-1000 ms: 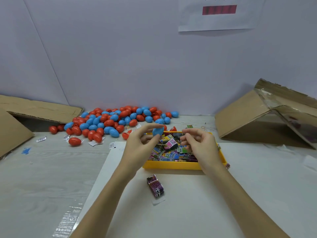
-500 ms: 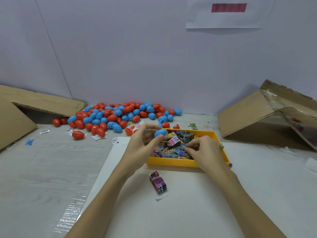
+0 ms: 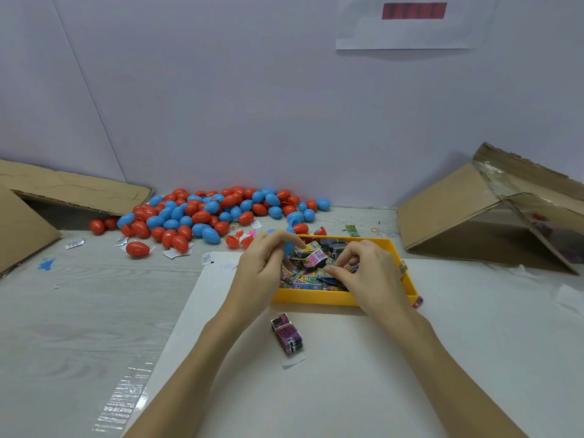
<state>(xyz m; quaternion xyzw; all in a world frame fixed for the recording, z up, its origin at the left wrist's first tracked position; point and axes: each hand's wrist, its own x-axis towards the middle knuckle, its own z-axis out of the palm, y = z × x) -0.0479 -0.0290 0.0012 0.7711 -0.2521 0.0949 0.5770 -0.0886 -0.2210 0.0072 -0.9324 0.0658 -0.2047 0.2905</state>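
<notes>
Curled fingers and thumb of the left hand [image 3: 262,263] grip a blue egg [image 3: 288,248] over the left end of the yellow tray [image 3: 316,298]. Only a sliver of the egg shows between the fingers. The right hand [image 3: 371,276] reaches into the tray from the near side. Its thumb and forefinger are closed in a pinch on what looks like a small packet [image 3: 332,263], though the fingers hide most of it. That packet lies among the heap of printed packets [image 3: 311,257] that fills the tray.

At the far left, a flattened cardboard sheet [image 3: 72,191] leans against the wall. Just to its right, a pile of red and blue eggs [image 3: 202,213] spreads along the back of the table [image 3: 79,311], with one red egg [image 3: 137,249] lying apart at its near edge and scraps of paper around it. The tray stands at the far edge of a white sheet [image 3: 363,390], and both forearms reach across that sheet. Between the forearms, just in front of the tray, lies a purple packet bundle [image 3: 287,335]. To the right of the tray, well apart from it, an open cardboard box [image 3: 458,216] lies on its side. High on the wall hangs a paper with a red bar [image 3: 414,11].
</notes>
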